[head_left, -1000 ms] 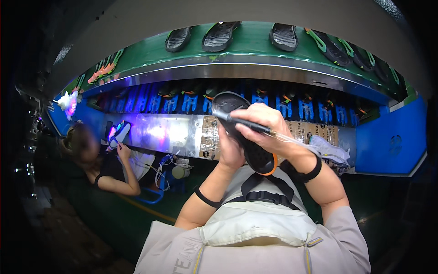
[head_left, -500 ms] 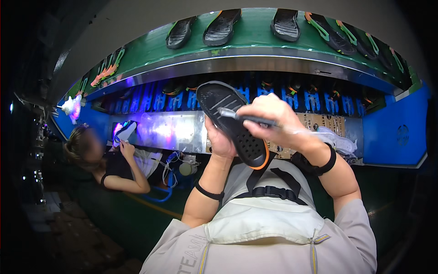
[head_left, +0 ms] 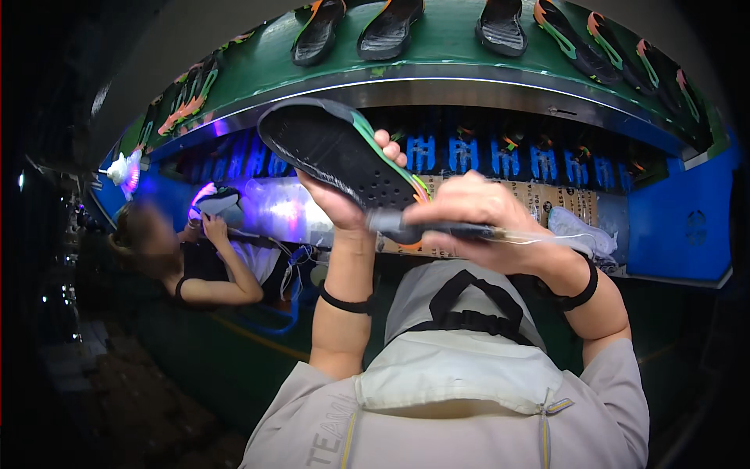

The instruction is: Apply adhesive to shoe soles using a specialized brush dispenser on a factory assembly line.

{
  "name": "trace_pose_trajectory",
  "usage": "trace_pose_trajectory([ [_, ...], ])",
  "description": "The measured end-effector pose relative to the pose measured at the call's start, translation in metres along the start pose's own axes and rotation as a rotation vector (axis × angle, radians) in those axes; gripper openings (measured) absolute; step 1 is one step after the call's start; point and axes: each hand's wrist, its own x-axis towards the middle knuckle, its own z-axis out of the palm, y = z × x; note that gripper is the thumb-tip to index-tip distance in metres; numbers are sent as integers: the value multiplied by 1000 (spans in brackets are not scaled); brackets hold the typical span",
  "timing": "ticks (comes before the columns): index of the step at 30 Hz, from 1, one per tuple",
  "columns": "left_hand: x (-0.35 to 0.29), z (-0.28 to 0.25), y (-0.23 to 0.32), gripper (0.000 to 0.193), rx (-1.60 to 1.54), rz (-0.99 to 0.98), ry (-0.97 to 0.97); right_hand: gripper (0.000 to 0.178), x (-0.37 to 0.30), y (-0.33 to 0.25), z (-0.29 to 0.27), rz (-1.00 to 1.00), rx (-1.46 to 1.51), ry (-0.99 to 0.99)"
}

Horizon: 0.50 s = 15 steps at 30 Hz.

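Sole: black, rimmed in green and orange, in the air over the front edge of the bench; its broad end points away and to the left, and a patch of small holes shows toward the narrow end.
Left hand: the person's left hand grasps the sole from beneath, fingertips curled over its right edge.
Right hand: the right hand grips the brush by its dark handle.
Brush tip: pale, blurred, at the sole's narrow end; whether it touches cannot be told.
Cord: thin, pale, running from the handle over the right wrist.
Bench: cardboard covers part of its top; a white shoe lies near its front right corner.
Green shelf: its metal front edge runs above the bench; other soles stand along the shelf, some near its left and right ends.
Co-worker: seated at the bench's left end, holding a shoe in purple light.
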Motion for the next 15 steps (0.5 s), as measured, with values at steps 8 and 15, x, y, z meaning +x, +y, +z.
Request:
trace_pose_trajectory([
  [8, 22, 7, 21, 108, 199, -141, -196, 35, 7, -5, -23, 13, -24, -140],
  [15, 44, 25, 26, 103, 461, -244, -289, 36, 9, -7, -32, -44, -88, -257],
])
